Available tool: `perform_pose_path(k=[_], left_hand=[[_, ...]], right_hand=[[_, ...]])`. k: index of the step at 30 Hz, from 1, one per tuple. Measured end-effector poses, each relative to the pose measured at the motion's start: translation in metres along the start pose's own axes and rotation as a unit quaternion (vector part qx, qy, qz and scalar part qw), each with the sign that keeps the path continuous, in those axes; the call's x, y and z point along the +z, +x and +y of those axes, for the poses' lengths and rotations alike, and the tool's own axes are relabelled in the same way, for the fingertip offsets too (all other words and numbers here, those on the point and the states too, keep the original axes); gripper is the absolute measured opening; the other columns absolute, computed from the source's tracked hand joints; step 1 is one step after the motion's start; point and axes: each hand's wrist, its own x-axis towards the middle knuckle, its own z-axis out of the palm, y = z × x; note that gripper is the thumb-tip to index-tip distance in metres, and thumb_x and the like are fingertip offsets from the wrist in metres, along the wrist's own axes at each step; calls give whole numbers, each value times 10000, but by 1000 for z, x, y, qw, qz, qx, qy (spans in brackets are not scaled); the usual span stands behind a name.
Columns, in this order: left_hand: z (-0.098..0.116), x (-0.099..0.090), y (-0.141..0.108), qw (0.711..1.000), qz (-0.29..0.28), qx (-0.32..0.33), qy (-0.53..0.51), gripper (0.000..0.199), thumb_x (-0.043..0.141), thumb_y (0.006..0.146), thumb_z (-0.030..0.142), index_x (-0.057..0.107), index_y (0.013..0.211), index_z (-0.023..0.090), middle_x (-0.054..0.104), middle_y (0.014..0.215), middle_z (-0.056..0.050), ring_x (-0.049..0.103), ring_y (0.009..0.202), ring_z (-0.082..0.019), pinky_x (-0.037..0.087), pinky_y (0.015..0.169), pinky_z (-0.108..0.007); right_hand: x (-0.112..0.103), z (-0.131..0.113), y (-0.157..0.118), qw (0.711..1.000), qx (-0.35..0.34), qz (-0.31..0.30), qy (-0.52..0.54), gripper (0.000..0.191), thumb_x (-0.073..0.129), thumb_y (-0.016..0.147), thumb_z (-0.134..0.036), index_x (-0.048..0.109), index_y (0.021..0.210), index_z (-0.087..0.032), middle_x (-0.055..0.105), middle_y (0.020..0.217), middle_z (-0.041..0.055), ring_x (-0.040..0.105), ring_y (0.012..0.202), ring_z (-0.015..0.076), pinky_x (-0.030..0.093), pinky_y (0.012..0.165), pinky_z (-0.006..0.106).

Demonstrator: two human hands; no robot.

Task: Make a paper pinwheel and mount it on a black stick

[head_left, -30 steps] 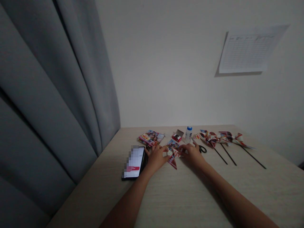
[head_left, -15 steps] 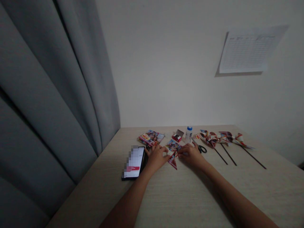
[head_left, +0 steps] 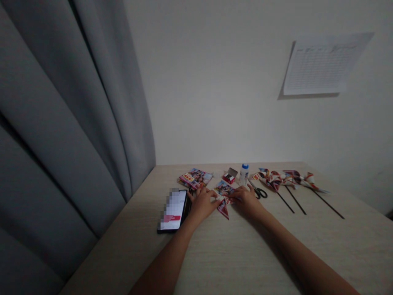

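Printed paper: the printed paper [head_left: 223,188] lies on the table [head_left: 221,254] between the two hands, one pointed corner toward the person.
Left hand: the left hand [head_left: 203,204] touches the paper's left side, thumb and forefinger narrowly apart; cannot tell whether it pinches or presses.
Right hand: the right hand [head_left: 247,200] has its fingers bunched at the paper's right edge; firmness of hold cannot be told.
Phone: the phone [head_left: 174,215] lies screen up, just beside the left hand.
Paper stack: the paper stack [head_left: 196,178] lies beyond the left hand.
Far side: open red box [head_left: 229,177], upright blue-capped bottle [head_left: 244,175].
Right side: scissors [head_left: 261,193] near the right hand; paper pinwheels [head_left: 273,179] on dark sticks [head_left: 328,206].
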Motion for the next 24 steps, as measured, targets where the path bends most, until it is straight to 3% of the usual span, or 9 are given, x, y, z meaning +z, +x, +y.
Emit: perform_pose_path(k=[11, 24], left_hand=[[1, -1, 1, 999, -5, 18, 35, 381, 648, 868, 489, 652, 1217, 337, 582, 1319, -66, 360, 1403, -347, 53, 1144, -757], [0, 7, 4, 997, -33, 63, 19, 415, 596, 910, 346, 618, 1281, 530, 467, 1465, 10, 262, 1439, -361, -62, 1100, -794]], right_hand=[[4, 4, 0, 1000, 3, -9, -16, 262, 541, 942, -248, 760, 1068, -319, 730, 1175, 57, 563, 1217, 286, 108, 1141, 654], [7, 6, 1, 1000, -4, -12, -23, 265, 542, 944, -245, 749, 1085, -334, 722, 1174, 46, 556, 1209, 277, 79, 1139, 649]])
